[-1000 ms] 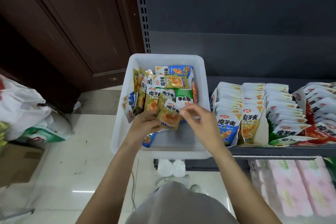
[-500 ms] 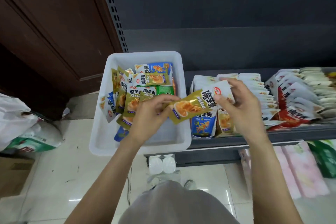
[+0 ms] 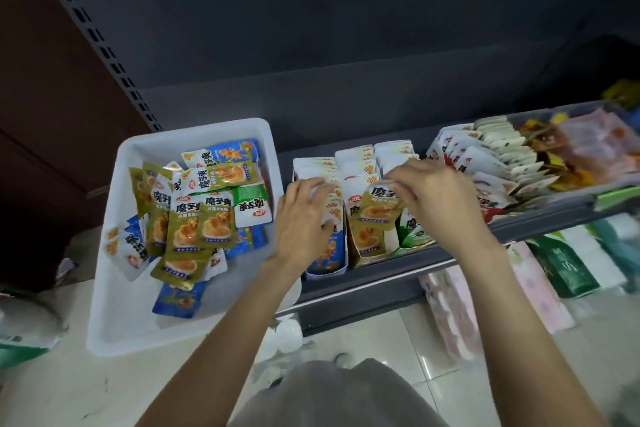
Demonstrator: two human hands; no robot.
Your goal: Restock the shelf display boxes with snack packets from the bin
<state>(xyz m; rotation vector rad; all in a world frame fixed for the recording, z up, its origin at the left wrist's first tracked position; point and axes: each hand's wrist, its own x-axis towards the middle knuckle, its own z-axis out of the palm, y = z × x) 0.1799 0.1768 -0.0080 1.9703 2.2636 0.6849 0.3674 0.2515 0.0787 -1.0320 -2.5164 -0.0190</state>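
Observation:
A white bin (image 3: 114, 288) on the left holds several gold, blue and green snack packets (image 3: 194, 218). On the dark shelf (image 3: 398, 270) stand three display boxes: a blue one (image 3: 329, 256), a gold one (image 3: 367, 236) and a green one (image 3: 414, 232). My right hand (image 3: 436, 198) pinches the top of a gold packet (image 3: 381, 204) that stands at the front of the gold box. My left hand (image 3: 304, 222) rests with spread fingers against the packets in the blue box.
More display boxes with white and red packets (image 3: 485, 163) fill the shelf to the right. Pink and green wrapped packs (image 3: 540, 284) lie on the floor under the shelf. A perforated shelf upright (image 3: 104, 45) rises behind the bin. Bags (image 3: 24, 329) sit at far left.
Both hands moved right from the bin to the shelf. The gold packet, held between both hands before, now stands in the gold box under my right hand; my left hand has let go.

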